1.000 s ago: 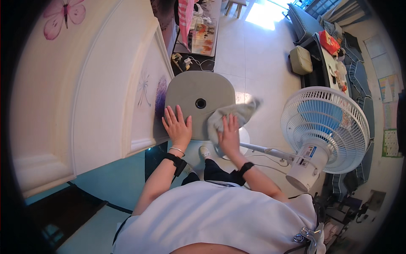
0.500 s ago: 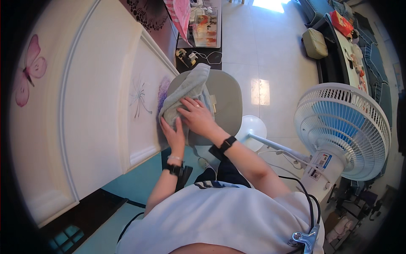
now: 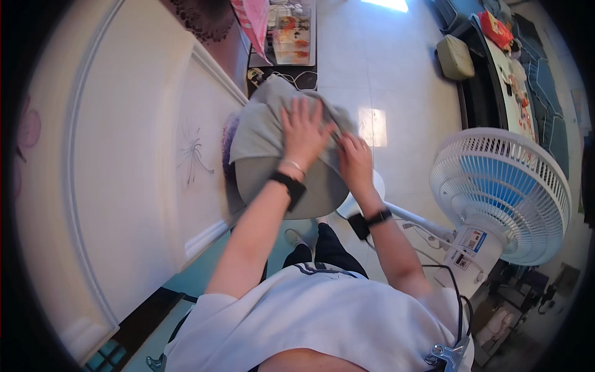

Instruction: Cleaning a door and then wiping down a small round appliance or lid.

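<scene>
A light grey cloth (image 3: 260,127) lies spread over the far half of a grey stool seat (image 3: 263,189). Whether it is a towel or a garment is hard to tell. Flat on top of the cloth rests my left hand (image 3: 304,133), its fingers spread. My right hand (image 3: 356,162) is at the cloth's right edge, where its bent fingers pinch a fold. Black bands circle both wrists.
Close on the left stands a white panelled cabinet (image 3: 136,136) with painted flowers. To the right is a white floor fan (image 3: 502,195). A clear tank (image 3: 292,40) sits beyond the seat; a beige pouf (image 3: 455,57) stands by the long table at far right.
The bunched cloth is now opened out wider across the seat. My left hand has moved right and away from me onto it; my right hand has shifted to its right edge.
</scene>
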### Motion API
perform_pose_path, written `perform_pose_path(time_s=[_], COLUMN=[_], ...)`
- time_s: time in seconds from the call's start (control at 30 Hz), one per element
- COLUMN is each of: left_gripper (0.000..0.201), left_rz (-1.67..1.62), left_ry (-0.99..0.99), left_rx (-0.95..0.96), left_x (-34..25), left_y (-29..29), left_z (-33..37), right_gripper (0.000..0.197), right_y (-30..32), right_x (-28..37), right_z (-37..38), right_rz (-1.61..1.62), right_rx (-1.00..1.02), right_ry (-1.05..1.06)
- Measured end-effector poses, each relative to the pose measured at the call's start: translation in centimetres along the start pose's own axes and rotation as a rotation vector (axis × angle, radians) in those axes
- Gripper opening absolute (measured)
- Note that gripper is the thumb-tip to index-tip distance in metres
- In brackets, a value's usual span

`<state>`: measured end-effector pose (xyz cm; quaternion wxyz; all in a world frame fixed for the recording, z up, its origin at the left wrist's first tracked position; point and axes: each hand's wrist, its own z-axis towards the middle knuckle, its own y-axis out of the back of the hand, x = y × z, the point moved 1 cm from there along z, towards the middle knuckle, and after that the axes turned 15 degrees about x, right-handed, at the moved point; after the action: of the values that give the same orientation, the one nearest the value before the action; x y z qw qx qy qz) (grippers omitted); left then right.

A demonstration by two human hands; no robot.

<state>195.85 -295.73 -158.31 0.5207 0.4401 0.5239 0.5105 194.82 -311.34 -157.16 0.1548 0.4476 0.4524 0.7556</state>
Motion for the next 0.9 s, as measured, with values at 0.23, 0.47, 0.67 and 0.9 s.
perform_pose_path(time_s=[0.23, 0.47, 0.67, 0.9], left_gripper=[0.057, 0.061, 0.06, 0.061], left_rz=[-0.575, -0.023, -0.088, -0.347], left_ry=[0.039, -0.056, 0.429, 0.433], left_rx=[0.226, 0.12, 0.144, 0.012], left_x=[-0.9, 5.6, 9.2, 5.5], left_y=[3.0, 2.7, 3.6, 0.3], left_z=[-14.8, -6.1, -4.9, -20.7], right_gripper=[0.032, 0.061, 0.056, 0.051], right_y=[2.8, -3.5, -6.3, -7.4], right_x=[5.1, 4.7, 5.7, 11.0], right_z=[-10.6, -0.3, 9.1, 0.1], right_rz=[0.208, -0.277, -0.225, -0.052], right_rx=[0.167, 0.124, 0.082, 0.31], right_ry=[-0.266, -0.207, 0.021, 0.357])
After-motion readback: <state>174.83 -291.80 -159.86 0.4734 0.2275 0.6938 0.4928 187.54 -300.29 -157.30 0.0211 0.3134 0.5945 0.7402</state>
